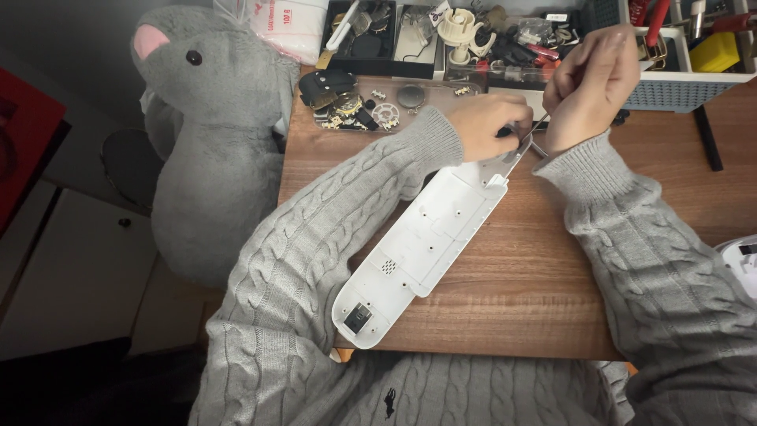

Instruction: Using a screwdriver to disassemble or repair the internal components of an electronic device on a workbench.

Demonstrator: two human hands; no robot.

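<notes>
- A long white plastic casing [426,237], shaped like the shell of a power strip, is lying diagonally on the wooden table [520,292], with its near end at the table's near edge and its far end reaching up and right to the hands.
- The left hand [489,126] is resting on the far end of the casing, fingers curled in tightly and pressing it down; something small and dark is showing at the fingertips, too small to tell what it is.
- The right hand [591,87] is hovering just right of the left, fingers closed narrowly around a thin metal tool [536,128] whose tip is slanting down to the far end of the casing.
- Both arms are wearing grey cable-knit sleeves [331,237].
- A grey plush mouse [213,134] with a pink ear is sitting off the left edge of the table.
- A tray of small parts [378,106], with gears and dark pieces in it, is sitting far left of the hands.
- A black organiser [426,35] full of odds and ends is standing along the far edge.
- A white bin [694,75] with a yellow block in it is sitting at the far right.
</notes>
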